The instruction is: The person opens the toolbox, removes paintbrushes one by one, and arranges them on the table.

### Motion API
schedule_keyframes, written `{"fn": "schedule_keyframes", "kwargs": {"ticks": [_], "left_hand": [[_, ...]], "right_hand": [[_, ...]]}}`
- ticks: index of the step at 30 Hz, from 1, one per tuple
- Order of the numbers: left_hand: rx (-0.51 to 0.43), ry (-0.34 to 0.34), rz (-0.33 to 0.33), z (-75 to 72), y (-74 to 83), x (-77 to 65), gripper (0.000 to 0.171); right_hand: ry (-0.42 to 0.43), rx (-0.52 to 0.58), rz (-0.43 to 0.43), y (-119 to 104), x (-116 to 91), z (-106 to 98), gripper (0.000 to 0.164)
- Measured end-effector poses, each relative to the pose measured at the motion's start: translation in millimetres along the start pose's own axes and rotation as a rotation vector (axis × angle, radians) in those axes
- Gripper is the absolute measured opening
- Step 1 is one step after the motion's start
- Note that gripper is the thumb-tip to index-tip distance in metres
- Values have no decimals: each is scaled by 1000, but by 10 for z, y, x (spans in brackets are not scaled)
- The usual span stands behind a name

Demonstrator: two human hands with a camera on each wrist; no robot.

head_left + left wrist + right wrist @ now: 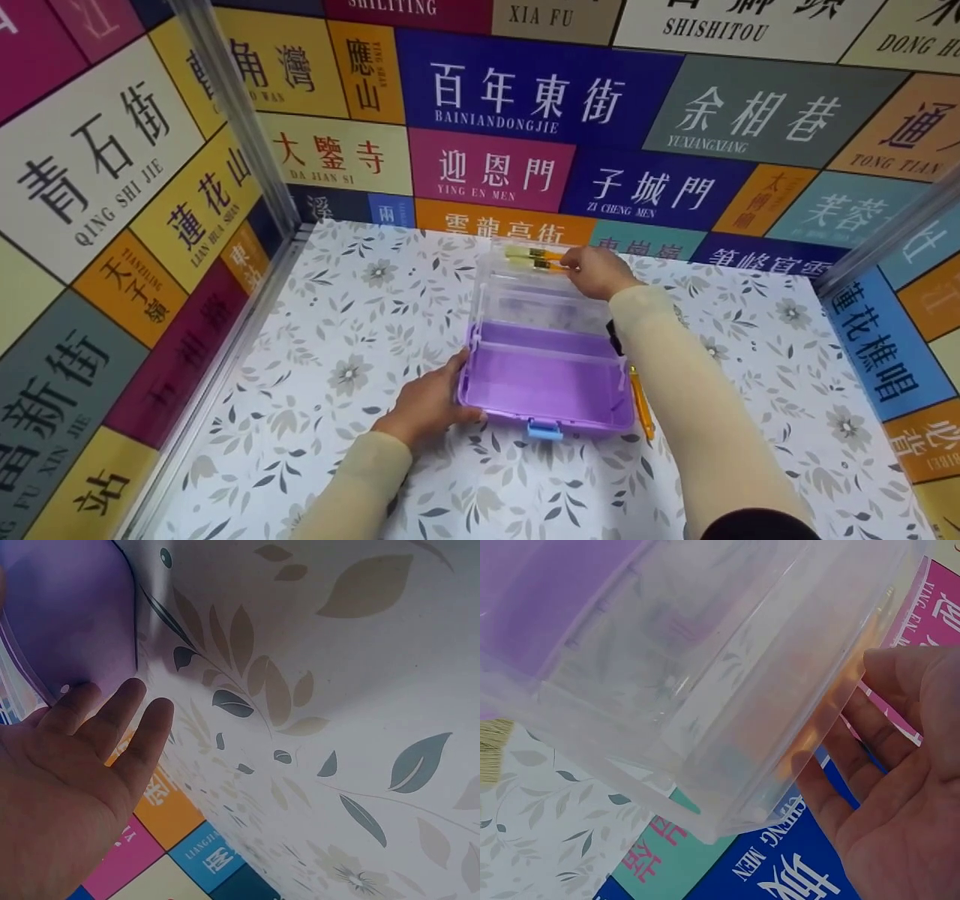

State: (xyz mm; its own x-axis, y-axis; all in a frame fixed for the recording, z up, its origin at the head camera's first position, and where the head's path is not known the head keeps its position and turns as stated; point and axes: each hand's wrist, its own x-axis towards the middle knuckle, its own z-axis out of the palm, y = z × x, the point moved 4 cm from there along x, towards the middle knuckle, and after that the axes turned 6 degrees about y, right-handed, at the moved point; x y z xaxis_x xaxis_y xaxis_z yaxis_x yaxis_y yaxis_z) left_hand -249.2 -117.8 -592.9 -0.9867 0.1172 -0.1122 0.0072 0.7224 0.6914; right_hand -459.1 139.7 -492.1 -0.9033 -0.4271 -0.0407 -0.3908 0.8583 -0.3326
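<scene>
A purple box (547, 379) with a blue latch (544, 430) at its front stands open. Behind it, its clear tray section (487, 300) is folded out. My left hand (427, 401) rests at the box's front left corner; in the left wrist view its fingers (124, 716) are fairly straight, tips against the purple side. Over the far tray my right hand (600, 271) pinches the orange handles of two paintbrushes (529, 259), whose pale bristles point left. Seen from the right wrist, the handles show blurred through the plastic, with the fingertips (810, 765) right at the tray's rim.
Another orange-handled brush (641, 405) lies on the table to the right of the box. The floral-patterned table (352, 300) is enclosed by colourful sign-covered walls (517, 82) at the back and sides.
</scene>
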Motion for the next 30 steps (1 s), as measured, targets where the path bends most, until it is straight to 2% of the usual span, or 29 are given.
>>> {"fn": "schedule_keyframes", "kwargs": {"ticks": [6, 13, 20, 30], "left_hand": [[-2, -4, -5, 3, -4, 10, 115], [2, 0, -3, 2, -6, 7, 115], [37, 19, 55, 0, 4, 8, 112], [31, 19, 45, -2, -5, 10, 112]], "right_hand": [[17, -29, -16, -9, 9, 3, 32], [27, -40, 19, -13, -1, 16, 35], [59, -69, -21, -4, 10, 41, 35], [55, -65, -12, -7, 11, 44, 32]]}}
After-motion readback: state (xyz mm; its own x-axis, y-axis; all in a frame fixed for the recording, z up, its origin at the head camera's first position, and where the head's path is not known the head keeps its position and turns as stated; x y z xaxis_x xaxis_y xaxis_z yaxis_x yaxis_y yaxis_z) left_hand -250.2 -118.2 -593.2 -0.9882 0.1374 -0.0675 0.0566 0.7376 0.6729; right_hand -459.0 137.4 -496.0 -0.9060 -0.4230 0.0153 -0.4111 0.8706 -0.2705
